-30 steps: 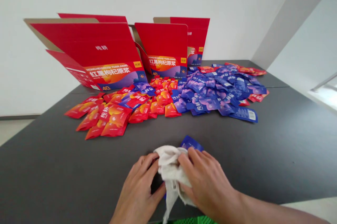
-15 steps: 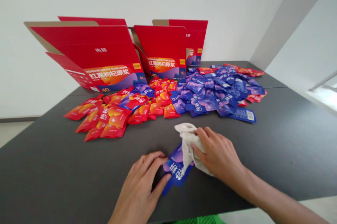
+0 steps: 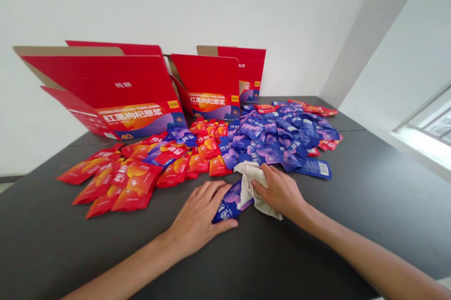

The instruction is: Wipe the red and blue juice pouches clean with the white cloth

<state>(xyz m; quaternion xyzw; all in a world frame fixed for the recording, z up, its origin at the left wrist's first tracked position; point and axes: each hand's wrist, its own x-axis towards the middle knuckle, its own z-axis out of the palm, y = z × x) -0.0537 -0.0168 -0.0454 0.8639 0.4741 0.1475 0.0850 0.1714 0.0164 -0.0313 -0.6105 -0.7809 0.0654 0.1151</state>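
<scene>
A single blue pouch [image 3: 229, 203] with purple fruit print and white lettering is on the dark table, in front of the heaps. My left hand [image 3: 202, 215] is closed around its left end, fingers along the far edge and thumb at the near edge. A crumpled off-white cloth [image 3: 255, 185] is bunched in my right hand [image 3: 280, 189], which is closed on it. The cloth lies over the right end of the pouch and covers that part. Just beyond the cloth begins the heap of blue pouches [image 3: 269, 154].
Red and orange pouches [image 3: 136, 182] are spread at the left of the dark table [image 3: 282, 257]. Behind them stand red cartons with raised flaps, a large one [image 3: 130, 98] and a smaller one [image 3: 211, 86], with another carton [image 3: 255, 72] at the back.
Both hands have moved away from me, toward the heaps, with the blue pouch and the cloth. The cloth shifted right off part of the pouch, uncovering its print. The camera view has tilted.
</scene>
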